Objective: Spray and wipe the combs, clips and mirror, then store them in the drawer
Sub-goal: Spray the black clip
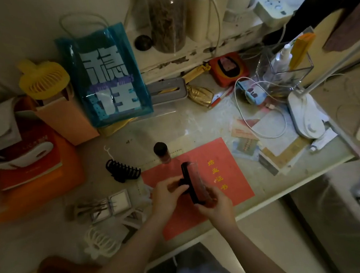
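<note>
Comb (191,184), black and with a see-through part along its right side, is held up over the red folder (210,177) near the front edge of the desk (271,185). The fingers (180,187) of the left hand (168,196) curl round a black grip on the comb's left side, thumb on top. The fingers (211,195) of the right hand (218,205) close on its lower end from beneath and from the right. Whether the see-through part belongs to the comb or is a separate cover, I cannot tell.

Just behind the hands, a small bottle with a dark cap (162,151) stands upright at the folder's far left corner. Left of it, a black claw clip (122,170) lies on the desk, apart from the folder, with a white floss pick (109,152) just beyond it. Nearer the person on the left, a small square mirror case (118,202) lies open with several thin hair pins (90,210) beside it, and a white claw clip (101,242) lies near the front edge.

Farther out, a blue see-through bag with large white characters (105,77) stands at the back left, next to a yellow hand fan (44,79) stuck in an orange box (65,119). To the right, a white lamp base (305,113) sits on papers with a white cable (258,108) looped before it, and a clear holder (285,67) behind it carries a spray bottle (281,56).
</note>
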The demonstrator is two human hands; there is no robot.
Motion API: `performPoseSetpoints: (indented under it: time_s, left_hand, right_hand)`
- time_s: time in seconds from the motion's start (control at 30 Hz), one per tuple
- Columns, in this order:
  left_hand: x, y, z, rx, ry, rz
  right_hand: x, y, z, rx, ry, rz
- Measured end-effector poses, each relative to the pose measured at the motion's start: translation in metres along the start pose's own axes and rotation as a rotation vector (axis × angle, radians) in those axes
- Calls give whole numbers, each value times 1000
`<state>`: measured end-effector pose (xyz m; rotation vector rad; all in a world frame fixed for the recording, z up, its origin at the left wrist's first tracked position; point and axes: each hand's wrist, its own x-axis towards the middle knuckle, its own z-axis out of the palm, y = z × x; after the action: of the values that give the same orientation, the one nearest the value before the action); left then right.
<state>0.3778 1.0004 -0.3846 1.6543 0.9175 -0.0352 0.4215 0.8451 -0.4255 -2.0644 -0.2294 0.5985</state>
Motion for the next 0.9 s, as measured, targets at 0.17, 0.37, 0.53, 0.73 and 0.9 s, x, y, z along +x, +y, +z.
performPoseSetpoints:
  time_s: [0.17,0.37,0.53,0.73,0.9]
  left_hand:
    - [16,-3,-3,143,-33,-15]
    - [24,-11,-1,236,-57,-13]
    - [26,-14,-1,287,-68,-3]
    - [18,-7,-4,466,-72,82]
    - [14,0,-14,493,-22,71]
  right_hand:
    - [6,5,2,-22,-9,-5]
    - [9,9,1,-75,-18,-12]
    - [8,7,2,-91,-17,-10]
    - [10,5,0,-134,-82,9]
    - [15,1,-6,-200,-72,-38]
